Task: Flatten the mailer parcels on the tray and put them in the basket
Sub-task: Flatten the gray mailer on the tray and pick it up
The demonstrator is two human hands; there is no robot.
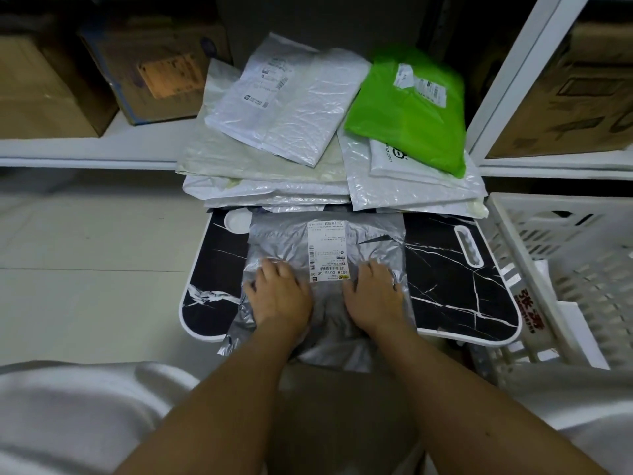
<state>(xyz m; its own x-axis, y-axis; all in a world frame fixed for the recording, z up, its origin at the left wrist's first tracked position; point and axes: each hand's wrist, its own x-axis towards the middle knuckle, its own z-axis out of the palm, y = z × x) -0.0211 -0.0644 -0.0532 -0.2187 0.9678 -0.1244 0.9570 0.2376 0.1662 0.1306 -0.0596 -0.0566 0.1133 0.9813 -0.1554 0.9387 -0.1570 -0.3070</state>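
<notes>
A grey mailer parcel [329, 241] with a white shipping label lies on the black marble-patterned tray [452, 282], its near end hanging over the tray's front edge. My left hand [279, 291] and my right hand [373, 291] press flat on it, palms down, one on each side of the label. Behind it, at the tray's far side, is a pile of several mailers: white and silver ones [291, 108] and a green one [407, 111] on top at the right. The white slatted basket [561, 231] stands to the right of the tray.
White shelving runs behind the tray, with cardboard boxes [154, 70] at the left and another box [579, 97] at the right. A pale tiled floor lies to the left. My knees in light clothing fill the bottom corners.
</notes>
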